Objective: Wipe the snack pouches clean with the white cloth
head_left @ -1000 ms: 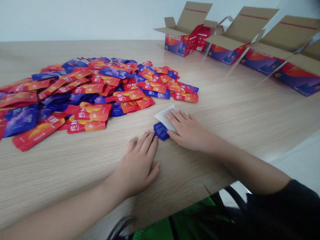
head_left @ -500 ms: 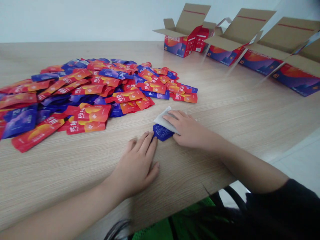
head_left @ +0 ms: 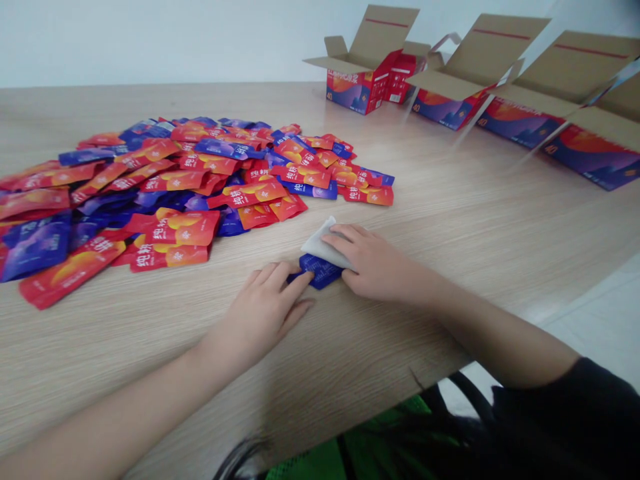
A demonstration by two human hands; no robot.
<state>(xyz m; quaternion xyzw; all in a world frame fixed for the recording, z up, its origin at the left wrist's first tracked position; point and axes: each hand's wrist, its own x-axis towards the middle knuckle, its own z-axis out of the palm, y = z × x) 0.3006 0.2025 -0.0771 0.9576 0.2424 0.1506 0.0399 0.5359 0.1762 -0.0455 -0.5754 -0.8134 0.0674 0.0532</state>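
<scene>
Flat left hand [head_left: 260, 310] touches blue packet [head_left: 320, 270], right hand [head_left: 373, 263] white sheet [head_left: 323, 243]

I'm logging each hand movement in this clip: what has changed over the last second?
The left hand slid forward; its fingers, earlier flat on the wooden table beside the small blue foil packet, now rest on its near edge. The right hand stays pressed on the white wipe atop that packet. The pile of red and blue foil packets and the open cardboard boxes have not moved.
</scene>
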